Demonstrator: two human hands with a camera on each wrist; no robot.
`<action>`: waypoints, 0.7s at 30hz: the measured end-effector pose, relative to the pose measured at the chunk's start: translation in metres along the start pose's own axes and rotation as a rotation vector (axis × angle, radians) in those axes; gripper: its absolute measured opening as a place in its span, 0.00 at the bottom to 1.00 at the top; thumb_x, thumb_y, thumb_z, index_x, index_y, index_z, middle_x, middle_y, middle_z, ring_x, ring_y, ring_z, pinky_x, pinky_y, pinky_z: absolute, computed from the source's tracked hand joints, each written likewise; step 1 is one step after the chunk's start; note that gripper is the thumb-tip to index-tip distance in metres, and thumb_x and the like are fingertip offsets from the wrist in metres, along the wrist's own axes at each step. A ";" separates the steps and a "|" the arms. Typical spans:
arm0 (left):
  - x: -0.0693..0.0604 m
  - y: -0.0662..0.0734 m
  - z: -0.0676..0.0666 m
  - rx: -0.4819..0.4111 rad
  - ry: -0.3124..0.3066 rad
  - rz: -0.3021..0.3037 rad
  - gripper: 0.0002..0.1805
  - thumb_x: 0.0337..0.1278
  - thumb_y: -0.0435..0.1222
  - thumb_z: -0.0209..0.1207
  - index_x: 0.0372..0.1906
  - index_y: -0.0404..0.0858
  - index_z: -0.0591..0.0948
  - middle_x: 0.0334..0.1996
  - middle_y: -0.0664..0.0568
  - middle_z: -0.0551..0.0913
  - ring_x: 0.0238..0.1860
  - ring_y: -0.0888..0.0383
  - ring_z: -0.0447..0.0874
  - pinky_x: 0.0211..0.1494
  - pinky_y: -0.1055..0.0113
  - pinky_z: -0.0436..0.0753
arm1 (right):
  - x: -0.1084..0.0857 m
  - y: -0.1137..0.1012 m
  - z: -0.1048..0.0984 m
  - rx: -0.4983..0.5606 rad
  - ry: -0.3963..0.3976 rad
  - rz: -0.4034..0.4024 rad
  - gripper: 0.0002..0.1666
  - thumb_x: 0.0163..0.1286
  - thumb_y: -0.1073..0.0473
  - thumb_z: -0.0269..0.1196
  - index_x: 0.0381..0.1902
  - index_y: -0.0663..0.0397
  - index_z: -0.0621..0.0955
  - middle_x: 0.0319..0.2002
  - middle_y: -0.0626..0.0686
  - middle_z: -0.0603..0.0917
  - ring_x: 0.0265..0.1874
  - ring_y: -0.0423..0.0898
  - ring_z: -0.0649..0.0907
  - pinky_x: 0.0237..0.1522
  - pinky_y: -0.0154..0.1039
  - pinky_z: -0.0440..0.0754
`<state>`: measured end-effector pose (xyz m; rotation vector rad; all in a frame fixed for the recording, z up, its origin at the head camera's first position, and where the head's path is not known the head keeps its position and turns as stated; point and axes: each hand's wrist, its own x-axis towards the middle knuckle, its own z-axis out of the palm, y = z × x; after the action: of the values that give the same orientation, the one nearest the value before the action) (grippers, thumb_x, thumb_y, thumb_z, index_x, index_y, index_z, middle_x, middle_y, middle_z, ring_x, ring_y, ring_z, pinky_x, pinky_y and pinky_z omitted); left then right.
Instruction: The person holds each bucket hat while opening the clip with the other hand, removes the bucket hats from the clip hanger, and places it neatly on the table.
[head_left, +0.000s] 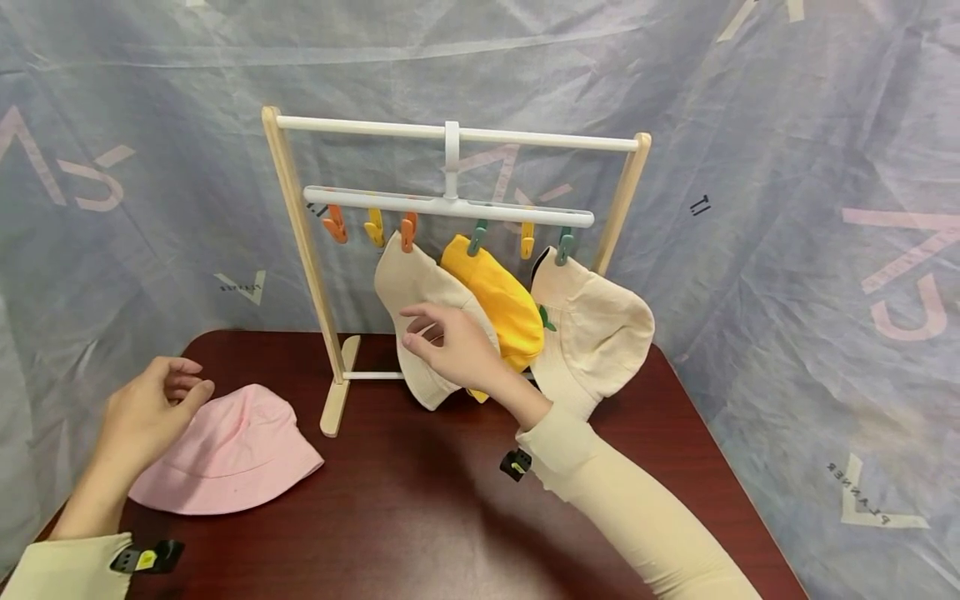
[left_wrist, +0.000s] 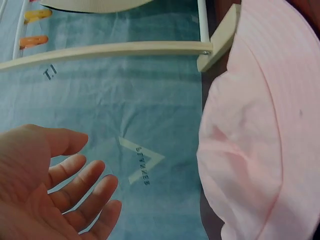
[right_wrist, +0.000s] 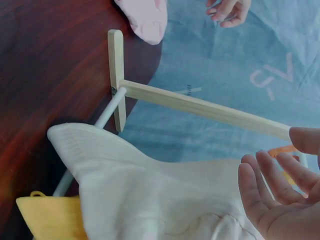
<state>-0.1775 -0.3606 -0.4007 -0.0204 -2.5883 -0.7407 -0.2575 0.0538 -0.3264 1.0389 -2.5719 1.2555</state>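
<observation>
A pink bucket hat (head_left: 232, 471) lies on the table at the left, brim down. My left hand (head_left: 146, 412) hovers beside it, fingers loosely bent and apart from the fabric in the left wrist view. My right hand (head_left: 459, 343) is in front of a cream hat (head_left: 411, 279), holding nothing, its fingers relaxed. An orange clothespin (head_left: 408, 233) clips that hat to a white hanger (head_left: 390, 202). Behind it hangs a yellow hat (head_left: 506, 304) from a green clothespin (head_left: 477, 239). Farther right another cream hat (head_left: 603, 321) with a green leaf hangs from a second green clothespin (head_left: 565, 247).
The hanger hooks over the white top bar (head_left: 360, 127) of a wooden rack (head_left: 300, 229). An orange clothespin (head_left: 335, 223) and two yellow clothespins, one at left (head_left: 374, 227) and one at right (head_left: 527, 240), hold nothing. Grey printed cloth (head_left: 765, 167) encloses the dark red table (head_left: 390, 533).
</observation>
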 end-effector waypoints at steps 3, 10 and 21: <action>0.001 0.008 0.002 -0.011 0.003 0.013 0.17 0.70 0.38 0.67 0.56 0.34 0.80 0.42 0.38 0.90 0.33 0.93 0.65 0.40 0.69 0.69 | 0.000 0.000 -0.006 -0.007 0.008 -0.003 0.21 0.79 0.57 0.65 0.67 0.52 0.82 0.51 0.52 0.91 0.44 0.47 0.90 0.49 0.36 0.86; 0.006 0.025 0.005 -0.035 0.017 0.048 0.16 0.70 0.38 0.67 0.56 0.36 0.80 0.43 0.40 0.90 0.34 0.91 0.67 0.39 0.72 0.71 | 0.000 0.000 -0.019 0.001 0.027 -0.007 0.22 0.79 0.57 0.65 0.68 0.52 0.82 0.53 0.53 0.90 0.47 0.48 0.90 0.52 0.38 0.87; 0.016 0.050 0.012 -0.111 0.034 0.117 0.14 0.70 0.37 0.67 0.55 0.37 0.81 0.46 0.41 0.89 0.39 0.86 0.71 0.45 0.77 0.74 | 0.001 0.002 -0.031 0.026 0.050 -0.019 0.24 0.79 0.58 0.65 0.70 0.54 0.81 0.58 0.57 0.88 0.53 0.50 0.89 0.57 0.43 0.86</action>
<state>-0.1903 -0.3137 -0.3777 -0.1901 -2.4871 -0.8324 -0.2657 0.0769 -0.3074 1.0207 -2.5091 1.2967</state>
